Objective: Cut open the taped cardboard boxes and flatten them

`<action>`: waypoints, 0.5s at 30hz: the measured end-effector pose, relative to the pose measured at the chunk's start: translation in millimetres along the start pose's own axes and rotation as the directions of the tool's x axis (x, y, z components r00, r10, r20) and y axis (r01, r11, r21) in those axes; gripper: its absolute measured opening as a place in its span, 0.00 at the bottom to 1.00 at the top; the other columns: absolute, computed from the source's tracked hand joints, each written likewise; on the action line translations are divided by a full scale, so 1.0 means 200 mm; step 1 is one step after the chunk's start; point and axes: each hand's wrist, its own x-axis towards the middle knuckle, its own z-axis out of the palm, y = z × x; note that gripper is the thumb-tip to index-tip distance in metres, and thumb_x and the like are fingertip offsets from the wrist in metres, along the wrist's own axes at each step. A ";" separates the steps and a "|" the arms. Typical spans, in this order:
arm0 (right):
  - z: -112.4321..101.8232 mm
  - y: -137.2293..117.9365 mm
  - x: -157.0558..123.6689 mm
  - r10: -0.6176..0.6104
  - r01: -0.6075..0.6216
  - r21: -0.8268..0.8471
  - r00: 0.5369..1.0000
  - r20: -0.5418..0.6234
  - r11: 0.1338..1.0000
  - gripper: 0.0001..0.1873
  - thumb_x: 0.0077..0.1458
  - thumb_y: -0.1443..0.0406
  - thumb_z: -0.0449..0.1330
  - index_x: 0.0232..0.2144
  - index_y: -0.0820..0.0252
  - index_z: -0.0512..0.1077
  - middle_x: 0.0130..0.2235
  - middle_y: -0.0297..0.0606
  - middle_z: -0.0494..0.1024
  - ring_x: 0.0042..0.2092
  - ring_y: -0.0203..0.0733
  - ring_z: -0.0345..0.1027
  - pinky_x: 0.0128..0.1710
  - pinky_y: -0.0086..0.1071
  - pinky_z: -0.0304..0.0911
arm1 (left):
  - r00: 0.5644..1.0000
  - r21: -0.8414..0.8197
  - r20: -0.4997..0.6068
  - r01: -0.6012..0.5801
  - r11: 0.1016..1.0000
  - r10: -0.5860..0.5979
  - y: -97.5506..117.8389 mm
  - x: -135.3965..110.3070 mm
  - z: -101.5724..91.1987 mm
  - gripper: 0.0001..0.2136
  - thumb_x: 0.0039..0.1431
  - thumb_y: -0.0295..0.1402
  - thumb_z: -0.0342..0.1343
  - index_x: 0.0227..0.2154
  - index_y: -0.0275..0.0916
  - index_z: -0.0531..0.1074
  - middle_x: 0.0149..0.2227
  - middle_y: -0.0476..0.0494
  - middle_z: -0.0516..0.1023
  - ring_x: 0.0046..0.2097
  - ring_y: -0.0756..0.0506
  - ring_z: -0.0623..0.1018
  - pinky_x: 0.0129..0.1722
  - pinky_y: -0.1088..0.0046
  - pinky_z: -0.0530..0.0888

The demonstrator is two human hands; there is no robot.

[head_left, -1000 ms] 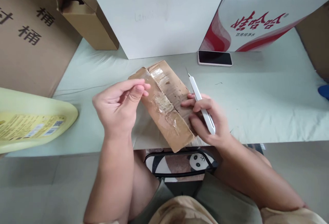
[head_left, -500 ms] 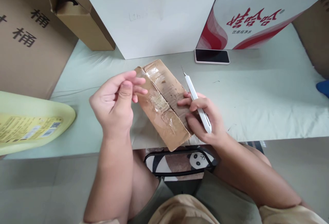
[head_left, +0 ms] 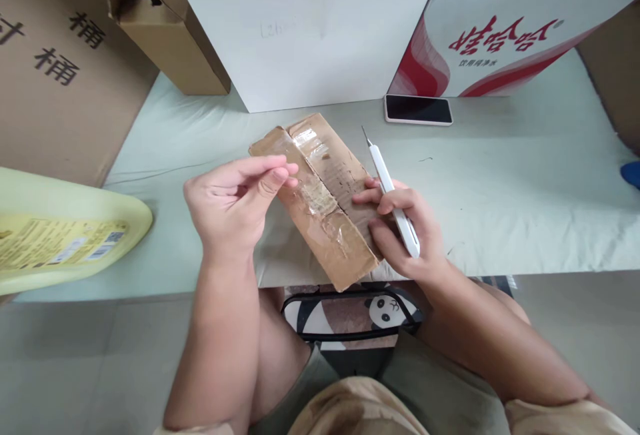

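A small brown cardboard box [head_left: 340, 258] lies slantwise near the bed's front edge. Strips of torn, shiny tape [head_left: 320, 198] cling along its middle seam. My right hand [head_left: 407, 222] grips a white pen-shaped tool [head_left: 387, 178] with a thin metal tip pointing up and away from me. Some fingers of that hand rest on the box's right side. Above the box's left side is my left hand [head_left: 240, 195], thumb and fingertips pressed together in a pinch. Whatever may be between those fingertips is too small to see.
Behind the box stand a large white panel [head_left: 310, 35] and a red-and-white carton [head_left: 495, 42], with a phone [head_left: 419, 109] in front. A pale yellow bottle [head_left: 75, 235] and brown cartons [head_left: 175, 48] are at left. A panda-print item [head_left: 350, 315] sits below the edge.
My left hand's fingers have closed from loosely spread into a pinch, and the hand has shifted slightly right and down. My right hand keeps hold of the white tool. The view has shifted slightly.
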 end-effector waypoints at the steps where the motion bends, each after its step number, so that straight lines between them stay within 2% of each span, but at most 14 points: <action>1: 0.00 0.00 0.00 -0.006 0.006 -0.002 1.000 -0.004 1.000 0.18 0.53 0.77 0.58 0.41 0.49 0.64 0.47 0.37 0.85 0.61 0.50 0.76 0.61 0.55 0.73 | 1.000 -0.020 -0.009 -0.014 1.000 0.014 0.00 0.00 0.00 0.05 0.55 0.39 0.76 0.32 0.50 0.86 0.29 0.51 0.87 0.27 0.48 0.85 0.26 0.71 0.82; 4: 0.01 0.00 0.00 -0.022 0.022 0.001 1.000 -0.013 1.000 0.18 0.53 0.77 0.58 0.41 0.49 0.64 0.46 0.37 0.85 0.61 0.49 0.77 0.61 0.54 0.74 | 0.999 -0.039 -0.013 -0.048 0.998 0.048 0.01 0.01 -0.01 0.06 0.58 0.41 0.74 0.29 0.49 0.85 0.23 0.54 0.84 0.23 0.50 0.83 0.20 0.73 0.78; 7: 0.01 0.01 0.00 -0.032 0.032 0.011 0.999 -0.013 0.999 0.18 0.54 0.77 0.58 0.41 0.49 0.64 0.46 0.37 0.85 0.61 0.49 0.76 0.60 0.53 0.74 | 0.997 -0.037 0.009 -0.072 0.997 0.072 0.02 0.02 -0.01 0.06 0.62 0.43 0.71 0.33 0.49 0.86 0.28 0.56 0.86 0.25 0.50 0.84 0.18 0.73 0.76; 11: 0.01 0.01 0.00 -0.025 0.025 0.009 1.000 -0.011 1.000 0.18 0.53 0.77 0.58 0.40 0.49 0.64 0.46 0.37 0.85 0.62 0.50 0.76 0.61 0.54 0.73 | 0.995 -0.045 0.020 -0.100 0.994 0.101 0.03 0.03 -0.03 0.02 0.62 0.38 0.72 0.37 0.51 0.86 0.34 0.57 0.89 0.31 0.48 0.88 0.23 0.70 0.82; 15: 0.01 0.01 0.00 -0.027 0.027 0.022 1.000 -0.005 0.999 0.18 0.53 0.77 0.58 0.41 0.49 0.64 0.47 0.36 0.85 0.62 0.50 0.76 0.61 0.53 0.73 | 0.988 -0.047 0.013 -0.150 0.988 0.151 0.05 0.01 -0.05 0.08 0.54 0.34 0.77 0.36 0.52 0.87 0.33 0.58 0.88 0.30 0.47 0.88 0.28 0.69 0.88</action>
